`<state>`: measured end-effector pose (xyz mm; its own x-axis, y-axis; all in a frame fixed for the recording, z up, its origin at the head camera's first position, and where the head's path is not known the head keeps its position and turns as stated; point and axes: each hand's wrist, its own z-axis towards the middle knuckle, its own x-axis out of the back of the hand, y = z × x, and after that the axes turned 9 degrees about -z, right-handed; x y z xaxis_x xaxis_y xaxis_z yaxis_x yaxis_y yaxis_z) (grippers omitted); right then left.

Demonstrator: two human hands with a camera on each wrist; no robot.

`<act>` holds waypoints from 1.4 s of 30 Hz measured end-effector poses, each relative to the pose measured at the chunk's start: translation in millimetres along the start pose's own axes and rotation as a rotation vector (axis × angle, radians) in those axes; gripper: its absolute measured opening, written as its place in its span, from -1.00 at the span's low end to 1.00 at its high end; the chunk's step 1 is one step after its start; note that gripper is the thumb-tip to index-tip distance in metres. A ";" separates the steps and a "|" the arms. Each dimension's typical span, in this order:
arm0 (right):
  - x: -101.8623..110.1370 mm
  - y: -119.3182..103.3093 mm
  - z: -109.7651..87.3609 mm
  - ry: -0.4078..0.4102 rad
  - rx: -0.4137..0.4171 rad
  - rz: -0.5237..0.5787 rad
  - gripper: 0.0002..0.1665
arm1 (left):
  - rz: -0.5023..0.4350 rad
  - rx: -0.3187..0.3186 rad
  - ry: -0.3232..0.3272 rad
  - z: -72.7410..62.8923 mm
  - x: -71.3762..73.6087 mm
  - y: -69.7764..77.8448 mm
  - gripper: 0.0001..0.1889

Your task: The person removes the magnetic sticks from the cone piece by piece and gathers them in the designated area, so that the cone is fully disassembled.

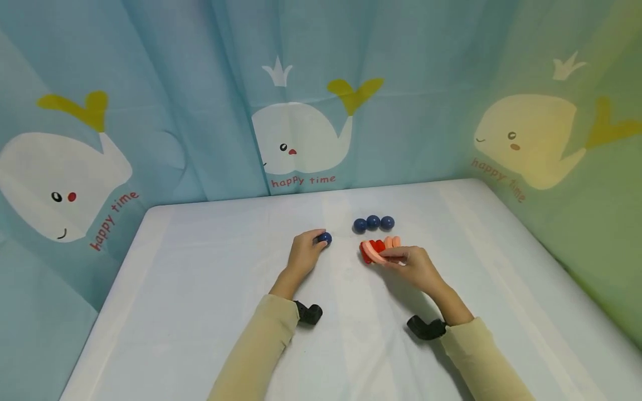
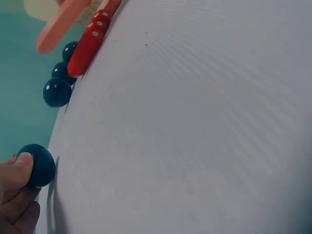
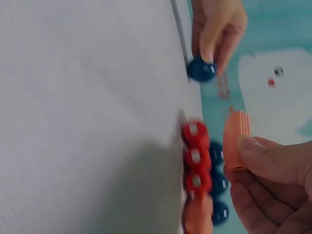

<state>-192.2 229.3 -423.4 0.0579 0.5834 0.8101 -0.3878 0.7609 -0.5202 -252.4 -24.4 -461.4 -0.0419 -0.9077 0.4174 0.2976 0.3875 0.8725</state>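
Note:
At the middle of the table my left hand (image 1: 303, 253) pinches a dark blue ball (image 1: 325, 239) between thumb and fingers. In the left wrist view, that ball (image 2: 43, 165) shows as smooth and glossy. My right hand (image 1: 416, 267) grips a curved salmon-pink stick (image 1: 372, 254); ridges show on the stick's end (image 3: 236, 131) in the right wrist view. Below the held stick lie three red elongated pieces (image 3: 195, 157) with white spots on their ends, side by side. More salmon-pink sticks (image 1: 397, 241) lie to their right, partly hidden by the right hand.
Three more dark blue balls (image 1: 373, 222) sit in a row behind the red pieces. A white cloth covers the table (image 1: 200, 289). A blue-green curtain (image 1: 210, 111) with whale prints hangs along the back and sides.

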 end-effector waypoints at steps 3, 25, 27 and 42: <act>8.9 10.6 -1.3 0.044 -0.040 0.013 -0.75 | 0.010 0.005 -0.008 5.9 -4.5 2.3 -0.68; 38.9 59.8 -14.8 -0.008 -0.278 -0.062 -0.70 | 0.108 0.019 -0.073 36.2 -35.5 22.6 -0.65; 37.4 62.5 -15.4 -0.018 -0.287 -0.063 -0.69 | 0.122 0.022 -0.077 37.8 -36.6 22.1 -0.65; 33.4 60.7 -14.5 -0.045 -0.282 -0.094 -0.70 | 0.137 0.054 -0.100 42.0 -42.9 19.6 -0.59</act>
<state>-200.5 299.1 -431.9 0.0387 0.4983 0.8661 -0.1116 0.8635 -0.4918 -284.7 28.9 -451.5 -0.0995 -0.8263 0.5543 0.2551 0.5173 0.8169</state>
